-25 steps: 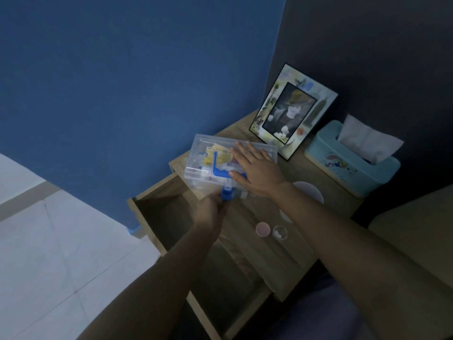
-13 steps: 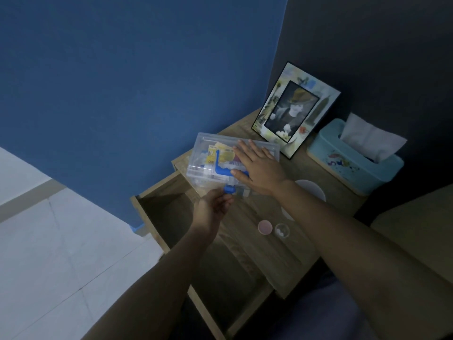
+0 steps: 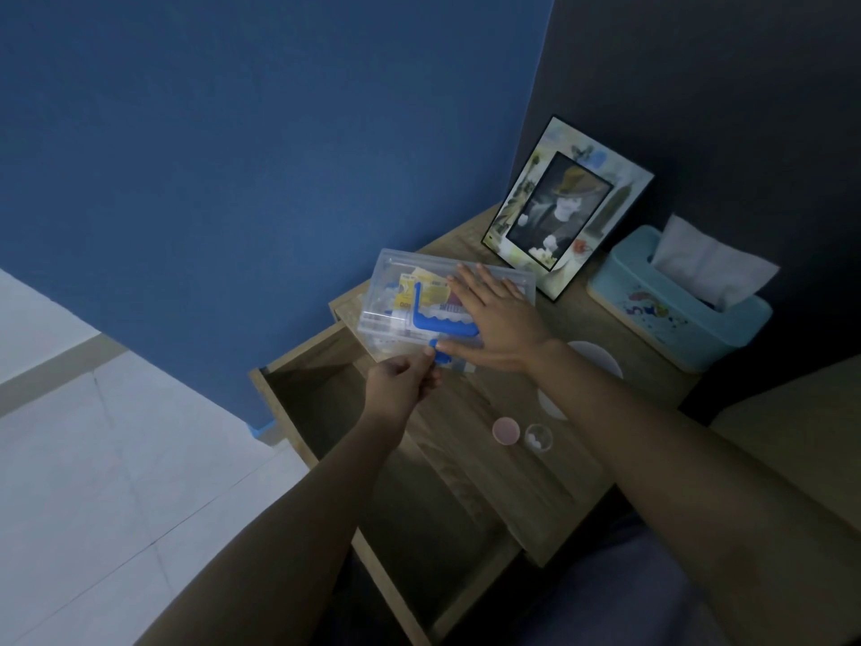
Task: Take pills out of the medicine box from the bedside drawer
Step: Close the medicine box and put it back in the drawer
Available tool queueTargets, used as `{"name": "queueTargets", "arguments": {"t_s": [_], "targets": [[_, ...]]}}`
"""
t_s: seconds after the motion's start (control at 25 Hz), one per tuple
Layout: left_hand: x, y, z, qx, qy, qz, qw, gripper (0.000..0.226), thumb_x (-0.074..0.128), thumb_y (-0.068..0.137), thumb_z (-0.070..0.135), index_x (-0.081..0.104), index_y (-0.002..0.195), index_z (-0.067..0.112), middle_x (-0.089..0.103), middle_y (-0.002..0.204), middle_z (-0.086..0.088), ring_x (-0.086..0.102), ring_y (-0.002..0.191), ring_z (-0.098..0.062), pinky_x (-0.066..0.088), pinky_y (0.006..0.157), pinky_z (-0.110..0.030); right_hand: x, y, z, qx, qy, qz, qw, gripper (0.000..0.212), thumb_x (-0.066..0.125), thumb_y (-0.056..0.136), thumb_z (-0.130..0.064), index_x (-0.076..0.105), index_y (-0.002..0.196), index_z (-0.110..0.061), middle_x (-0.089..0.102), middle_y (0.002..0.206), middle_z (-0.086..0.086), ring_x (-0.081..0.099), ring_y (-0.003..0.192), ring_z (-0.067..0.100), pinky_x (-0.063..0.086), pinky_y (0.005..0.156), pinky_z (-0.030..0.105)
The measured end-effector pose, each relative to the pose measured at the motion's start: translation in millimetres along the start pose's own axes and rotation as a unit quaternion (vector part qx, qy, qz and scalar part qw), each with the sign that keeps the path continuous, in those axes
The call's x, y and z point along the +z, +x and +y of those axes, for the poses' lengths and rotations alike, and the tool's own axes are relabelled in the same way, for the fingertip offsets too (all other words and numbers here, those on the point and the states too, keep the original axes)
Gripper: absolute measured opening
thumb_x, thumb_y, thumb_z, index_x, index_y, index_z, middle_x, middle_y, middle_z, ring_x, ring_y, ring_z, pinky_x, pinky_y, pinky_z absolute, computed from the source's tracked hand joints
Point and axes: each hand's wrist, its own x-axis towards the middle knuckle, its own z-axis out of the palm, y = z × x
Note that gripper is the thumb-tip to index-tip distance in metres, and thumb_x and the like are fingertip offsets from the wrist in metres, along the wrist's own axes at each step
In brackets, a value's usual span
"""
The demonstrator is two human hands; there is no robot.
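The box is clear plastic with a blue handle on its lid, yellow packets showing inside; it sits on the surface above the open drawer. The right hand lies flat and open on its lid. The left hand has its fingers pinched on the blue latch at the front edge. Nearby stand a frame and tissue box

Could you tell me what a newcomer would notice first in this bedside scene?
Most striking is the clear plastic medicine box with a blue handle at the far-left corner of the wooden bedside table, pressed flat by the right hand while the left hand pinches its blue latch. Below gapes the open wooden drawer; behind stand a framed picture and a pale blue tissue box.
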Motion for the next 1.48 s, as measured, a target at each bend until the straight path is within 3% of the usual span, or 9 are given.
{"name": "queueTargets", "arguments": {"t_s": [0.24, 0.36, 0.6, 0.8, 1.0, 1.2, 1.32, 1.4, 1.48], "targets": [[-8.8, 2.6, -6.2, 0.047, 0.082, -0.045, 0.994, 0.007, 0.060, 0.087, 0.015, 0.066, 0.086, 0.011, 0.067, 0.082, -0.005, 0.065, 0.079, -0.012, 0.055, 0.068, -0.016, 3.2, 1.9, 0.2, 0.000, -0.016, 0.003, 1.000, 0.093, 0.042, 0.081, -0.071, 0.004, 0.149, -0.021, -0.001, 0.161, -0.001, -0.004, 0.147, 0.019, 0.001, 0.117, 0.041], [-9.5, 7.7, -10.9, 0.067, 0.167, -0.016, 0.983, 0.009, 0.060, 0.088, 0.019, 0.066, 0.088, 0.013, 0.067, 0.082, -0.001, 0.065, 0.081, -0.011, 0.054, 0.075, -0.022, 4.4, 2.6, 0.3, 0.001, -0.023, 0.004, 1.000, 0.094, 0.041, 0.080, -0.072, 0.003, 0.149, -0.022, -0.001, 0.161, -0.001, -0.004, 0.147, 0.019, 0.001, 0.117, 0.041], [-1.7, 15.7, -16.7, 0.097, 0.278, 0.053, 0.954, 0.018, 0.058, 0.088, 0.030, 0.057, 0.070, 0.026, 0.062, 0.071, 0.005, 0.062, 0.071, -0.008, 0.045, 0.061, -0.017, 5.4, 4.3, 1.2, 0.004, -0.027, 0.008, 1.000, 0.096, 0.042, 0.079, -0.074, 0.004, 0.149, -0.022, 0.000, 0.161, -0.001, -0.003, 0.147, 0.019, 0.002, 0.117, 0.041], [3.4, 13.3, -19.4, 0.113, 0.321, 0.061, 0.938, 0.022, 0.055, 0.091, 0.029, 0.058, 0.071, 0.020, 0.061, 0.070, 0.002, 0.060, 0.066, -0.011, 0.046, 0.058, -0.017, 3.9, 3.8, -0.4, 0.004, -0.029, 0.006, 1.000, 0.096, 0.043, 0.079, -0.073, 0.004, 0.149, -0.021, 0.000, 0.161, 0.000, -0.004, 0.147, 0.019, 0.002, 0.117, 0.041], [-25.9, 3.0, -0.4, 0.110, 0.278, 0.178, 0.938, 0.014, 0.052, 0.091, 0.020, 0.062, 0.088, 0.011, 0.061, 0.070, 0.004, 0.058, 0.059, -0.005, 0.042, 0.049, -0.012, -2.7, 2.5, 0.5, 0.020, 0.015, -0.007, 1.000, 0.083, 0.031, 0.090, -0.063, -0.002, 0.149, -0.014, 0.001, 0.160, 0.003, -0.002, 0.147, 0.018, 0.003, 0.118, 0.040], [-46.7, 14.9, 46.4, 0.138, 0.257, 0.269, 0.918, 0.029, 0.040, 0.094, 0.024, 0.060, 0.102, 0.004, 0.059, 0.087, -0.007, 0.058, 0.082, -0.023, 0.040, 0.071, -0.031, -11.7, 5.7, -0.3, 0.032, 0.046, 0.027, 0.998, 0.062, 0.032, 0.097, -0.047, 0.019, 0.147, -0.013, 0.011, 0.160, 0.003, 0.013, 0.145, 0.021, 0.015, 0.115, 0.041], [-36.8, 36.8, 60.9, 0.117, 0.326, 0.209, 0.914, 0.053, 0.035, 0.095, 0.043, 0.058, 0.111, -0.002, 0.063, 0.108, -0.020, 0.056, 0.104, -0.035, 0.040, 0.083, -0.036, -13.1, 6.4, 0.4, 0.116, -0.005, 0.093, 0.989, 0.070, 0.034, 0.093, -0.054, 0.023, 0.145, -0.009, 0.017, 0.158, 0.011, 0.016, 0.144, 0.027, 0.020, 0.114, 0.043], [-31.2, 50.1, 63.2, 0.087, 0.363, 0.173, 0.911, 0.066, 0.036, 0.092, 0.053, 0.052, 0.123, -0.002, 0.057, 0.125, -0.023, 0.051, 0.118, -0.038, 0.039, 0.095, -0.041, -13.7, 7.2, 0.6, 0.222, 0.003, 0.087, 0.971, 0.081, 0.032, 0.088, -0.065, 0.017, 0.147, -0.010, 0.014, 0.157, 0.018, 0.015, 0.143, 0.036, 0.022, 0.113, 0.047], [-28.9, 59.1, 61.0, 0.065, 0.389, 0.150, 0.907, 0.071, 0.037, 0.090, 0.057, 0.048, 0.129, -0.002, 0.055, 0.129, -0.022, 0.048, 0.121, -0.036, 0.039, 0.090, -0.038, -14.6, 8.8, 0.0, 0.301, 0.041, 0.048, 0.952, 0.090, 0.031, 0.082, -0.074, 0.008, 0.149, -0.017, 0.008, 0.157, 0.022, 0.021, 0.140, 0.042, 0.032, 0.107, 0.050]]}}
